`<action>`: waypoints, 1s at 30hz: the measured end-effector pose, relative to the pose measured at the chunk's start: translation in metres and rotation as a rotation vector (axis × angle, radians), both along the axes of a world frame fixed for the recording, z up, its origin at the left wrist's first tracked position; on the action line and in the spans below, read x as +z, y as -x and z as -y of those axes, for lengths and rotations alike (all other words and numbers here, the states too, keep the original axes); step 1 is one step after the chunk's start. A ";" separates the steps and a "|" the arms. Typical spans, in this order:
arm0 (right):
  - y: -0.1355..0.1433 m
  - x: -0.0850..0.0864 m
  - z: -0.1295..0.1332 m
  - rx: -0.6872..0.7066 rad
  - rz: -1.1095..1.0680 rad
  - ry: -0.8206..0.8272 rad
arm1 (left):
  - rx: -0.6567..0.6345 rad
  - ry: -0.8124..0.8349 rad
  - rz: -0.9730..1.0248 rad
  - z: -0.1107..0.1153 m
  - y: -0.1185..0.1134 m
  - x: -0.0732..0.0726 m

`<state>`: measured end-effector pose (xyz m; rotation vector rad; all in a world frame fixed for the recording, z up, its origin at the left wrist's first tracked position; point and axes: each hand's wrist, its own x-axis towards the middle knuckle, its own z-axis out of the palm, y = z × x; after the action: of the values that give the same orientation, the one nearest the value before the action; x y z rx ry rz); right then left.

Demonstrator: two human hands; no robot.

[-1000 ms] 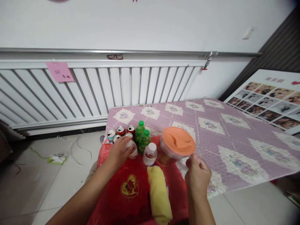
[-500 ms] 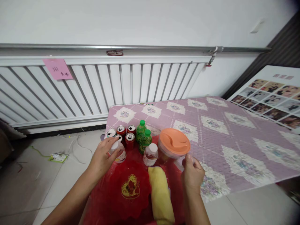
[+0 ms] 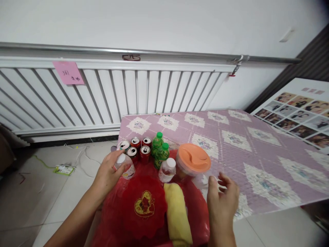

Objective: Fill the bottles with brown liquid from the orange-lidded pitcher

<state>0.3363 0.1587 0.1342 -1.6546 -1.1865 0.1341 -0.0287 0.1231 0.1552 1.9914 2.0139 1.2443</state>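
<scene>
Water bottle [image 3: 125,166], label unreadable, is gripped by the left hand [image 3: 108,173]; the right hand [image 3: 223,199] is held open near the orange-lidded jug [image 3: 193,160].

So the left hand [image 3: 109,173] is wrapped around a small clear bottle with a white cap [image 3: 124,166] at the left end of the drinks, right next to four red cans [image 3: 135,149], two green-capped bottles [image 3: 159,151] and another white-capped bottle [image 3: 167,169]. The right hand [image 3: 223,197] hangs open with fingers spread just beside a clear jug with an orange lid [image 3: 193,160], not touching it as far as I can tell. Everything sits on a red plastic sheet [image 3: 144,206] with a rolled yellow cloth [image 3: 177,214], on a counter covered in a purple patterned cloth [image 3: 246,151], and there's a white radiator [image 3: 108,96] behind with a pink note [image 3: 68,72] stuck on it.
</scene>
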 end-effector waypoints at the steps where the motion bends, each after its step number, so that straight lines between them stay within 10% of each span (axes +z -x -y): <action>1: 0.009 0.007 0.003 0.000 0.080 -0.048 | 0.002 0.014 0.012 0.001 0.001 -0.001; 6: 0.075 0.028 0.003 0.555 0.433 0.040 | 0.023 0.032 0.045 0.001 0.003 -0.006; 12: 0.109 0.013 -0.017 0.564 0.594 0.325 | -0.004 0.014 0.008 0.003 0.013 -0.017; 25: 0.144 0.043 -0.010 0.748 0.438 0.066 | 0.026 -0.019 0.003 -0.005 0.031 -0.031; 30: 0.177 0.029 -0.021 0.833 0.406 0.066 | 0.007 -0.036 -0.011 -0.016 0.031 -0.043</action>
<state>0.1597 0.1797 0.1636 -1.1694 -2.1526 0.3688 -0.0596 0.1390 0.1121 2.0129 2.0199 1.2824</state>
